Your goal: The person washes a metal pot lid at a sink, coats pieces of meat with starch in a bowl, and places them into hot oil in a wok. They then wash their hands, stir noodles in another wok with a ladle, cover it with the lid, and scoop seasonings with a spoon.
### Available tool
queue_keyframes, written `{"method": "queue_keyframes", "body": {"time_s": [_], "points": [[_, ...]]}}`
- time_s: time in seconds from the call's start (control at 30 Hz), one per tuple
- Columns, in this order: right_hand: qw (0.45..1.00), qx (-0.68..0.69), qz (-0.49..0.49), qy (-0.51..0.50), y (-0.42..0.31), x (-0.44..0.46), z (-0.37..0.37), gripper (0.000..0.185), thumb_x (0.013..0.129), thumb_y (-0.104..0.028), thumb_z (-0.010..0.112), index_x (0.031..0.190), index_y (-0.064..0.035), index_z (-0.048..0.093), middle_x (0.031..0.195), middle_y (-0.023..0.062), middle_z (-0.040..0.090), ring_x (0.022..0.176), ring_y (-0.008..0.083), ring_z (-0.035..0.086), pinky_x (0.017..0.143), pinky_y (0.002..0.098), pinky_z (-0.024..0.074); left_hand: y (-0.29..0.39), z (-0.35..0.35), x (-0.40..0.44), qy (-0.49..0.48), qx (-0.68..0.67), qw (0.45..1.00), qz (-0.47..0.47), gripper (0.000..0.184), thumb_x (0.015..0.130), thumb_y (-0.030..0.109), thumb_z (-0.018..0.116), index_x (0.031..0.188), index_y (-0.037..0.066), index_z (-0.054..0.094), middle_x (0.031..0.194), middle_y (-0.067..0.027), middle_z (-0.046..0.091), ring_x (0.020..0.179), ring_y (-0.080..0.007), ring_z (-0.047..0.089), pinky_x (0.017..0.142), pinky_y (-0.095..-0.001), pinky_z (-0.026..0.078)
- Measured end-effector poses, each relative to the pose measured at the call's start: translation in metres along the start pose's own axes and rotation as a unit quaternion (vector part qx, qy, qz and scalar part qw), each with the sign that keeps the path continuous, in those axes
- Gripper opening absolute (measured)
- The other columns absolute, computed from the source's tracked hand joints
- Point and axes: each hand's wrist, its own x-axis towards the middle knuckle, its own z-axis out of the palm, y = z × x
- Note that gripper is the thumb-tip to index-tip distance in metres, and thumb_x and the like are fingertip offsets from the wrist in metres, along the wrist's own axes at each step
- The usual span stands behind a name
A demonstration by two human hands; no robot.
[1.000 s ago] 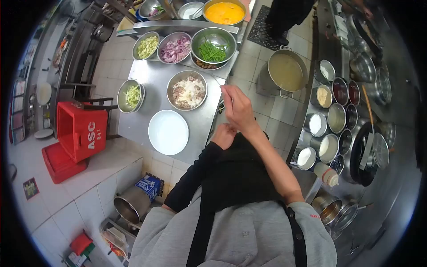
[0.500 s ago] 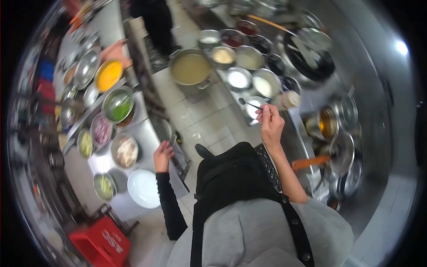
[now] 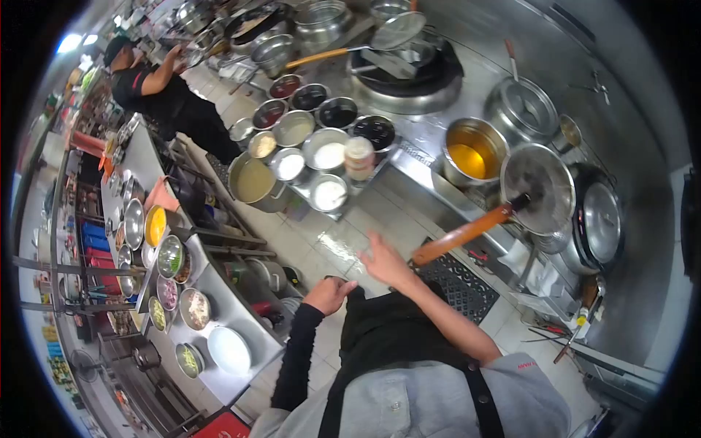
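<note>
My right hand (image 3: 387,261) is over the floor gap in front of my apron, fingers apart, slightly blurred, with nothing visible in it. Just right of it, the wooden handle (image 3: 467,232) of a round metal strainer (image 3: 538,188) juts out from the stove. My left hand (image 3: 330,294), in a black sleeve, hangs beside my apron with its fingers curled in and nothing seen in them. Ahead stands a group of seasoning pots, including a bowl of white powder (image 3: 328,193) and a capped plastic jar (image 3: 358,158).
At right, a pot of amber oil (image 3: 471,155) and a lidded wok (image 3: 602,212) sit on the stove. A steel table (image 3: 219,376) at left carries bowls of chopped food and a white bowl (image 3: 229,349). A co-worker (image 3: 164,91) stands at the far left. A large soup pot (image 3: 253,181) stands beyond.
My view has turned right toward the stove. The small spoon has left my right hand, which has moved back from the seasoning bowls. My left hand has come nearer the right, its fingers more curled.
</note>
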Motion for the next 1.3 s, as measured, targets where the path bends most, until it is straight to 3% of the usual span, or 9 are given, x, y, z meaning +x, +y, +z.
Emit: {"method": "queue_keyframes", "body": {"time_s": [0.17,0.3,0.43,0.53,0.63,0.73,1.1,1.2,1.3], "points": [[0.948,0.022,0.056,-0.313,0.055,-0.123,-0.089,0.028,0.093,-0.022,0.059,0.1,0.004,0.067,0.098,0.0301,0.067,0.1,0.0431,0.064,0.09,0.0511,0.0488,0.256,-0.055,-0.04,0.026,0.253,0.945,0.205,0.047,0.093,0.042,0.063,0.076,-0.002,0.066,0.07,-0.0234,0.065,0.072,-0.0392,0.067,0.062,-0.0466,0.052],[0.988,0.01,-0.006,-0.155,0.024,-0.156,-0.191,0.024,0.094,-0.019,0.057,0.091,0.0027,0.067,0.089,0.0273,0.067,0.09,0.0439,0.066,0.082,0.0515,0.0514,0.388,-0.047,-0.055,0.115,0.379,0.868,0.299,0.036,0.086,0.032,0.071,0.069,0.001,0.068,0.065,-0.0206,0.064,0.061,-0.0337,0.068,0.055,-0.0435,0.051],[0.996,-0.055,-0.04,0.054,-0.064,-0.182,-0.368,0.015,0.09,-0.015,0.061,0.093,-0.0015,0.067,0.084,0.0194,0.066,0.083,0.0395,0.063,0.074,0.0482,0.0502,0.394,-0.025,-0.007,0.166,0.444,0.835,0.279,0.021,0.078,0.025,0.067,0.067,0.007,0.07,0.068,-0.0126,0.068,0.063,-0.0309,0.071,0.055,-0.0406,0.054],[0.948,-0.004,-0.31,-0.067,-0.121,-0.195,-0.414,0.017,0.09,-0.016,0.059,0.089,-0.0001,0.064,0.077,0.0164,0.062,0.079,0.0374,0.063,0.071,0.0465,0.0503,0.404,0.014,0.037,0.045,0.47,0.847,0.244,0.041,0.085,0.042,0.07,0.078,0.001,0.071,0.077,-0.0192,0.07,0.076,-0.0359,0.071,0.064,-0.0452,0.056],[0.922,-0.128,-0.343,-0.127,-0.15,-0.211,-0.405,0.017,0.091,-0.017,0.059,0.092,-0.0007,0.065,0.08,0.0159,0.064,0.079,0.0347,0.064,0.071,0.0439,0.0512,0.432,0.072,0.051,-0.073,0.436,0.842,0.31,0.048,0.088,0.048,0.066,0.081,0.001,0.071,0.078,-0.0204,0.07,0.078,-0.0375,0.071,0.067,-0.0484,0.056],[0.927,-0.17,-0.303,-0.14,-0.147,-0.219,-0.408,0.017,0.092,-0.017,0.06,0.095,-0.0013,0.066,0.082,0.0154,0.065,0.078,0.0319,0.065,0.071,0.0413,0.0522,0.434,0.136,0.066,-0.18,0.46,0.753,0.434,0.048,0.09,0.048,0.063,0.091,0.001,0.071,0.088,-0.022,0.071,0.086,-0.0388,0.07,0.078,-0.0497,0.055],[0.969,-0.134,-0.13,-0.159,-0.097,-0.286,-0.494,0.021,0.096,-0.019,0.06,0.106,-0.0035,0.07,0.092,0.0136,0.071,0.076,0.0217,0.069,0.07,0.0316,0.0557,0.395,0.24,0.067,-0.284,0.284,0.865,0.3,0.045,0.089,0.043,0.061,0.106,0.003,0.071,0.097,-0.0254,0.07,0.097,-0.0421,0.067,0.088,-0.0511,0.053],[0.99,0.109,0.082,-0.035,0.015,-0.324,-0.509,0.022,0.097,-0.019,0.06,0.109,-0.0041,0.071,0.094,0.0131,0.073,0.076,0.019,0.07,0.07,0.029,0.0567,0.388,0.306,0.079,-0.387,0.133,0.839,0.358,0.041,0.09,0.039,0.062,0.107,0.003,0.07,0.097,-0.0239,0.07,0.096,-0.04,0.068,0.086,-0.0442,0.054],[0.844,0.375,0.333,0.19,0.249,-0.4,-0.422,0.035,0.103,-0.025,0.052,0.097,0.0044,0.07,0.083,0.0126,0.073,0.076,0.0151,0.069,0.07,0.0284,0.0554,0.368,0.393,0.098,-0.492,0.035,0.83,0.262,0.044,0.094,0.037,0.063,0.119,0.0,0.066,0.116,-0.0192,0.069,0.112,-0.0288,0.064,0.094,-0.0351,0.048]]}}
